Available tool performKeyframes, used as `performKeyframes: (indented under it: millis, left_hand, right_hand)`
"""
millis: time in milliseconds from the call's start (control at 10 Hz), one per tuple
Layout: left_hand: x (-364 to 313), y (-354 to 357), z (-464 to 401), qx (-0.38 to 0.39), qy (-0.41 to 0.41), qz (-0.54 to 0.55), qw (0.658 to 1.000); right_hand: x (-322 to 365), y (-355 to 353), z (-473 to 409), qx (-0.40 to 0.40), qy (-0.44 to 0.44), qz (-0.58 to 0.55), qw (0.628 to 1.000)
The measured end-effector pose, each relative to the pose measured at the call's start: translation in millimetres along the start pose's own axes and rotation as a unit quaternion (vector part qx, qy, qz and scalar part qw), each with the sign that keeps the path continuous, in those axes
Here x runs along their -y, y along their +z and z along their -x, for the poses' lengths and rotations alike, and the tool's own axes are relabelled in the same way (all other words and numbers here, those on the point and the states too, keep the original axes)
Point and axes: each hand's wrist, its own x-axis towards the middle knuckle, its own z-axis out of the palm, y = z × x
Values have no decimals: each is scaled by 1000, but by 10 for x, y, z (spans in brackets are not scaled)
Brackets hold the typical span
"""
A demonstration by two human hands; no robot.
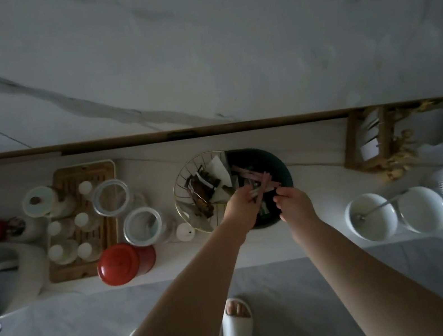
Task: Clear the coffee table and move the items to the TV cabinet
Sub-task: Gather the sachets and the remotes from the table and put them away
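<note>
Over the dark bowl (269, 159) I place items: left hand (239, 206) grips pink sachets (258, 185); right hand (291, 203) is loosely curled, holding nothing. Next, I release into the bowl.

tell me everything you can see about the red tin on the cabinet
The red tin is a round canister with a glossy red lid, metal by its look, closed. It seems to stand upright near the front edge of the white cabinet top, left of both hands, which do not touch it. It sits at the near right corner of the wooden tea tray, just in front of a glass jar. Any label is unreadable.
</note>
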Motion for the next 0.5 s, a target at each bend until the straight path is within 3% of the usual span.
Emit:
performKeyframes:
  millis: [100, 200, 300, 500]
  left_hand:
    - [90, -109, 181, 0, 17, -132, 991]
    - [187, -280, 440, -9, 29, -235, 971]
    - [216, -477, 750, -7, 54, -335, 941]
    - [123, -777, 1383, -52, 114, -422, 898]
  right_hand:
    - [-51, -13, 134, 30, -97, 213, 972]
    - [-38, -23, 368, 52, -150, 366, 917]
    - [45, 1, 649, 62, -171, 435, 882]
    - [283, 81, 1235, 51, -208, 444, 870]
